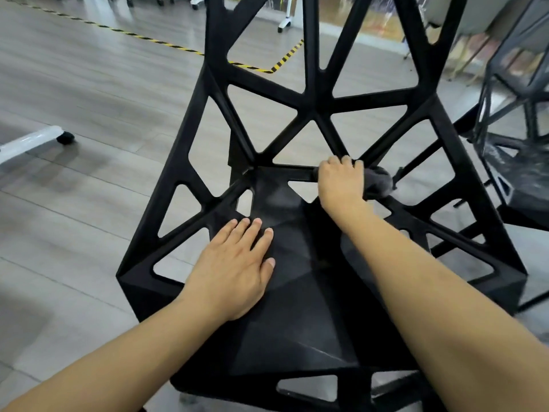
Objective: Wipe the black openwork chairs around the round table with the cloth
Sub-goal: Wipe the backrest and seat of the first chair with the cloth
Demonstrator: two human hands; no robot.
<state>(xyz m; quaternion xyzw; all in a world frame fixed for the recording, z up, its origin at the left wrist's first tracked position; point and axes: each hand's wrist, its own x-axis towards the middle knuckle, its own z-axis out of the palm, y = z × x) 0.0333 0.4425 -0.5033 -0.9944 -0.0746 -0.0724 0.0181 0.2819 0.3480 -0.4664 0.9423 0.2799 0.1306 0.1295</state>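
Chair (297,307): black openwork seat and back are filling most of the view; it is being wiped at the rear of the seat, where seat meets back.
Left hand (234,269): is being laid flat on the seat, fingers straight and together, nothing held; chair is prob. being steadied by it.
Right hand (341,182): is being curled over the cloth (378,181) at a rear strut junction; the dark grey wad is being gripped and pressed to the bar, only its right part showing past the knuckles.
Risk, snag: cloth could be caught or pushed through a triangular hole if it is being dragged across strut edges w/o lifting.
Risk, missed spots: strut sides and undersides are likely being skipped if only top faces are being rubbed.
Risk, slide: chair could be shoved along the smooth floor if the left palm is being eased while the right is pushing fwd.
Second chair (517,162): same type, is standing just beside on the right; reach to that side is being crowded by its frame.
White leg w/ castor (44,141): is lying well apart at left, not obstructing.
Floor tape (166,44): yellow-black line is being seen beyond the chair back.
Round table: not being shown in view.
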